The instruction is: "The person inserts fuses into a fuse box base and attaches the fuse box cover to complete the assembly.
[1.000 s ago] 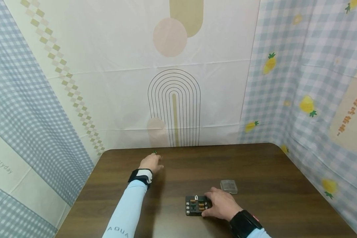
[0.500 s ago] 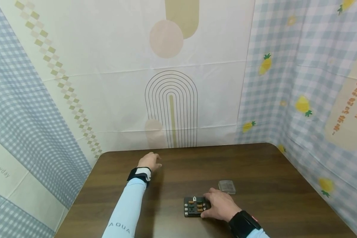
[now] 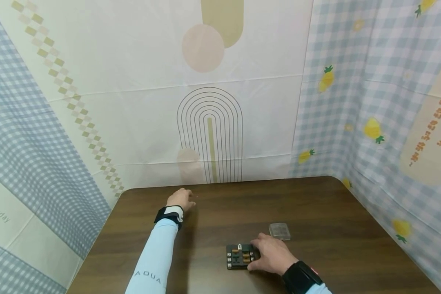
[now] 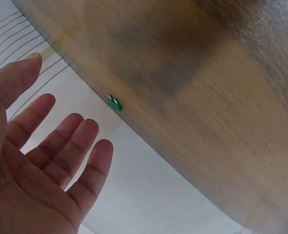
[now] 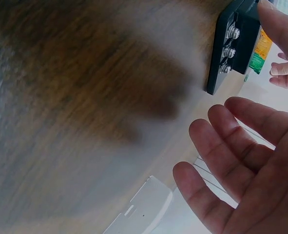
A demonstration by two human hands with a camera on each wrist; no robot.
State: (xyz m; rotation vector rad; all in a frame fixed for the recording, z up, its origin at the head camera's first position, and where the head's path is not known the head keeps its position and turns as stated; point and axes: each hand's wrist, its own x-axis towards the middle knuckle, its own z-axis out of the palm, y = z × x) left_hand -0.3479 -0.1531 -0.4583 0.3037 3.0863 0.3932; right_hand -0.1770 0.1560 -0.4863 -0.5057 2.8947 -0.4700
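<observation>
My left hand (image 3: pixel 180 199) reaches to the far left edge of the table, its fingers spread and loosely bent with nothing between them. In the left wrist view, a small green blade fuse (image 4: pixel 115 103) with two metal prongs lies near the table's edge, apart from the fingertips. That fuse is hidden in the head view. A black fuse block (image 3: pixel 235 257) with screw terminals and several orange fuses lies nearer me. Around its right end my right hand (image 3: pixel 273 253) holds it between thumb and forefinger; the other fingers stay off it.
A clear plastic cover (image 3: pixel 279 231) lies on the brown wooden table (image 3: pixel 316 212), just beyond my right hand. A patterned cloth (image 3: pixel 150 122) hangs right behind the table's far edge, with checked cloth at both sides.
The head view has shifted slightly. A bit of green seen beyond my left fingertips a second ago is out of sight there now. My right hand stays on the fuse block.
</observation>
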